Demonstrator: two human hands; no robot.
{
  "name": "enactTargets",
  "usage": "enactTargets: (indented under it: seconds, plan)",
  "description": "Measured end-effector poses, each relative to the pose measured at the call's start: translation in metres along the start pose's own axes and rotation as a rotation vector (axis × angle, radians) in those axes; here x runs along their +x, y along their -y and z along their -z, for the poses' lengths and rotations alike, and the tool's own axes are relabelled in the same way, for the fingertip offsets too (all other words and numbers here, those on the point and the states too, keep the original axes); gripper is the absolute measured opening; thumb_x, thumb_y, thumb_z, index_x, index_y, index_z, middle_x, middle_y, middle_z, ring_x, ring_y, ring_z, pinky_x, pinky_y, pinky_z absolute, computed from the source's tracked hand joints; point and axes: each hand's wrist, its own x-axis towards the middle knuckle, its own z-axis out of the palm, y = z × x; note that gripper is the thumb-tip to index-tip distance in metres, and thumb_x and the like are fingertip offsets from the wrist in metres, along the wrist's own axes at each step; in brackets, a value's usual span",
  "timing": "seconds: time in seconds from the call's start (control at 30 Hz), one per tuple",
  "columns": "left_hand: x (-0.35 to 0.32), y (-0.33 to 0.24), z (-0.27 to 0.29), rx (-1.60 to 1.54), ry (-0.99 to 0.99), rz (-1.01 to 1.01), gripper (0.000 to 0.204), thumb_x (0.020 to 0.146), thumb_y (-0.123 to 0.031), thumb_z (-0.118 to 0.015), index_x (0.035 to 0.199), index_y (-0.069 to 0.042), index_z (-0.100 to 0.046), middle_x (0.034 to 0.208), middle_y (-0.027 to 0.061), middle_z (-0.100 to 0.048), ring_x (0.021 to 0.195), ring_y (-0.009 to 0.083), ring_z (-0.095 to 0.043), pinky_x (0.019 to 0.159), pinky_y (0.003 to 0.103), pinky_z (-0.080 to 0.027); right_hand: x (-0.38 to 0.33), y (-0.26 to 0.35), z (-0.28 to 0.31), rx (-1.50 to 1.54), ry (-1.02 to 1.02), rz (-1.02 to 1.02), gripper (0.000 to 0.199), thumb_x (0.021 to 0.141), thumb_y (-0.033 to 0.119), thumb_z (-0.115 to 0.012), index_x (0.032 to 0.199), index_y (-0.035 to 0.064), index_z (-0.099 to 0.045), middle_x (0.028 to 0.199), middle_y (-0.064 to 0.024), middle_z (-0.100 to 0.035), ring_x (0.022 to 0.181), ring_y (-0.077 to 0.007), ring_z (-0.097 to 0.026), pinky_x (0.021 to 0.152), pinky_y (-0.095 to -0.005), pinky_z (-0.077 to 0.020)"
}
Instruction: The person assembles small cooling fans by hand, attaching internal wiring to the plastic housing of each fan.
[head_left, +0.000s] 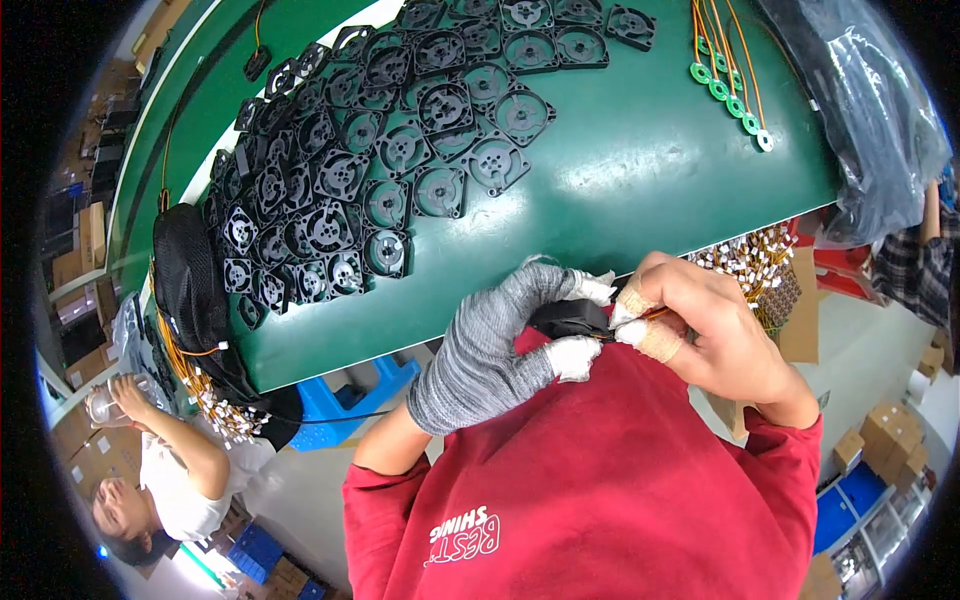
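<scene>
My left hand (480,345), in a grey striped knit glove with white-covered fingertips, grips a small black fan frame (572,318) close to my red shirt. Opposite it, my right hand (712,325) is bare apart from tape round its fingers. Its thumb and fingers pinch thin orange wires (657,313) at the right edge of that frame. The exact spot where wire and frame meet is hidden by the fingertips. Many like black fan frames (440,190) lie spread over the left half of the green table (640,170).
Small green round circuit boards (735,105) on orange wires lie at the table's far right, beside a grey plastic bag (870,110). Wires with white connectors (760,260) bunch past the front edge. A black mesh bag (190,290) hangs left, above a blue stool (350,405). Another person (180,470) is lower left.
</scene>
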Motion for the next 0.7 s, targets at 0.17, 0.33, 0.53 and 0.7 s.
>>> enactTargets:
  seconds: [0.17, 0.33, 0.53, 0.7]
  plan:
    - [0.002, -0.014, -0.007, 0.633, 0.045, -0.445, 0.025, 0.077, -0.013, -0.056, 0.099, 0.0, -0.053, 0.083, 0.0098, -0.059, 0.076, 0.0258, -0.06, 0.07, 0.035, -0.049, -0.002, 0.007, 0.0, -0.231, 0.022, 0.136, 0.019, 0.074, 0.002, -0.059, 0.086, 0.0013, -0.046, 0.079, -0.0114, -0.048, 0.066, -0.0287, -0.053, 0.057, -0.0352, -0.0435]
    - [0.002, -0.009, -0.014, 1.19, -0.147, -0.93, 0.024, 0.08, -0.017, -0.05, 0.094, 0.003, -0.054, 0.086, 0.0199, -0.059, 0.077, 0.0321, -0.06, 0.07, 0.04, -0.051, -0.005, 0.01, -0.007, -0.457, -0.058, 0.148, 0.028, 0.067, -0.001, -0.06, 0.087, 0.0012, -0.042, 0.078, -0.0131, -0.045, 0.063, -0.0288, -0.052, 0.054, -0.0357, -0.0433]
    - [0.011, -0.002, -0.021, 1.43, -0.207, -0.988, 0.027, 0.085, -0.019, -0.042, 0.093, 0.003, -0.054, 0.085, 0.0197, -0.058, 0.075, 0.0323, -0.059, 0.068, 0.04, -0.053, -0.005, 0.001, -0.017, -0.29, -0.194, -0.016, 0.023, 0.071, -0.005, -0.054, 0.09, 0.0003, -0.041, 0.079, -0.0155, -0.047, 0.065, -0.0322, -0.053, 0.055, -0.0368, -0.0426]
    - [0.008, -0.004, -0.008, 0.399, -0.013, -0.287, 0.024, 0.077, -0.007, -0.06, 0.099, 0.001, -0.057, 0.098, 0.0166, -0.058, 0.075, 0.0198, -0.061, 0.069, 0.032, -0.051, -0.003, -0.007, 0.004, 0.424, 0.013, -0.385, 0.01, 0.082, 0.004, -0.056, 0.087, -0.0016, -0.05, 0.07, -0.0008, -0.05, 0.064, -0.0053, -0.046, 0.059, -0.0216, -0.0396]
